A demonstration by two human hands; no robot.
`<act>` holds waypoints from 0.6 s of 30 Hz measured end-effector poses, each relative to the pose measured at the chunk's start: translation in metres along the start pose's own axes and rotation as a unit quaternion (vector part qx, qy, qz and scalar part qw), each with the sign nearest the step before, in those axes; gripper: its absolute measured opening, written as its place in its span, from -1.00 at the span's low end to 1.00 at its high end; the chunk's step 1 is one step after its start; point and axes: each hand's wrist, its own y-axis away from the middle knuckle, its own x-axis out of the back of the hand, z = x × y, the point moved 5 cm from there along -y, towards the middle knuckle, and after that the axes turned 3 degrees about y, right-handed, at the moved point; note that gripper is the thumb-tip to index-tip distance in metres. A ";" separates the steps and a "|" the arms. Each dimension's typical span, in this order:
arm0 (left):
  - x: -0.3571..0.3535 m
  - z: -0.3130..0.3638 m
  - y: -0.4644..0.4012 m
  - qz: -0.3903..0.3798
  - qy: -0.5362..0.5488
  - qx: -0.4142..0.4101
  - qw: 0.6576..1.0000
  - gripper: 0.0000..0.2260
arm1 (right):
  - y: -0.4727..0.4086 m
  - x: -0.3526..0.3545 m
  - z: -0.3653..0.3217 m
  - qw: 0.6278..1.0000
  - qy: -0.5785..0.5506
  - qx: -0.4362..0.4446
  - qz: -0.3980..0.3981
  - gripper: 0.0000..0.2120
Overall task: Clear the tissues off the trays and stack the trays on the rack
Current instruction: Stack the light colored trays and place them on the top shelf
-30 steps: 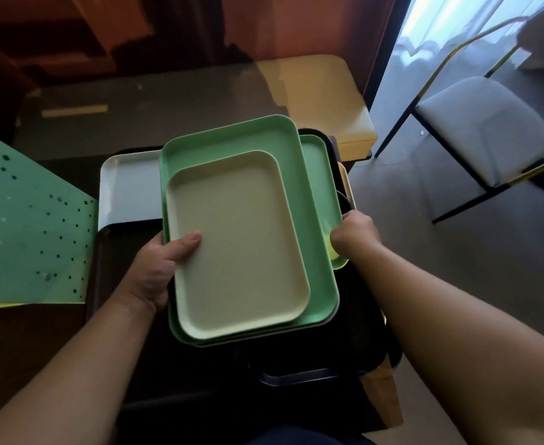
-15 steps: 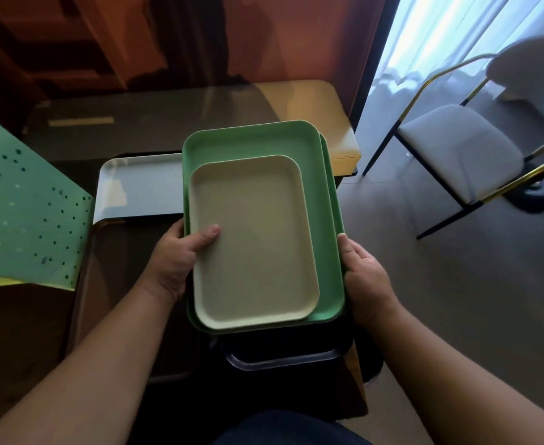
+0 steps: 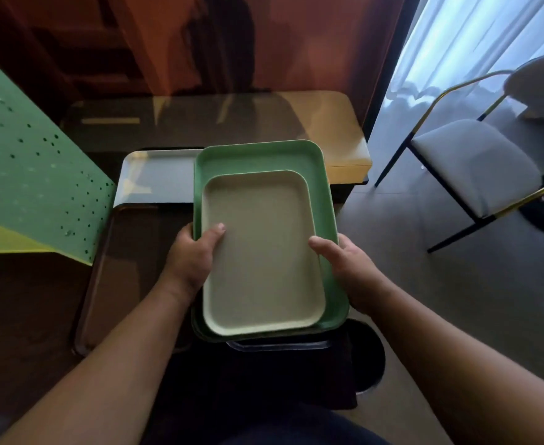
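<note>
A small pale cream tray [image 3: 261, 252] lies nested inside a larger green tray [image 3: 322, 194], with at least one more dark tray edge [image 3: 280, 345] showing beneath the stack. My left hand [image 3: 190, 258] grips the stack's left edge, thumb laid on the cream tray. My right hand [image 3: 347, 268] holds the right edge, thumb over the cream tray's rim and fingers under the green tray. No tissue is visible on these trays.
A white tray [image 3: 158, 178] and a dark brown tray [image 3: 119, 268] lie to the left on a dark surface. A green perforated panel [image 3: 29, 175] stands at far left. A glass-topped table [image 3: 219, 120] is behind, a grey chair [image 3: 476, 165] at right.
The tray stack has been squared up and shifted right. My right hand moved from the far right edge, where it was curled, to a grip on the stack's right side.
</note>
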 end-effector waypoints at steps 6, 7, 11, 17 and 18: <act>0.065 -0.014 0.005 0.005 0.028 0.075 0.997 -0.73 | 0.002 -0.058 0.003 0.990 0.140 0.017 0.025 -0.65; 0.079 -0.017 0.005 0.004 0.024 0.085 0.996 -0.72 | 0.000 -0.070 0.005 0.988 0.150 0.015 0.021 -0.66; 0.131 -0.036 0.006 0.025 0.022 0.113 0.993 -0.73 | -0.002 -0.123 0.010 0.979 0.206 0.006 0.003 -0.69; 0.194 -0.056 -0.002 0.046 -0.035 0.133 0.989 -0.40 | -0.004 -0.189 0.028 0.969 0.241 -0.061 -0.015 -0.65; 0.206 -0.059 -0.007 0.048 -0.050 0.135 0.988 -0.37 | -0.005 -0.199 0.032 0.965 0.252 -0.069 -0.007 -0.62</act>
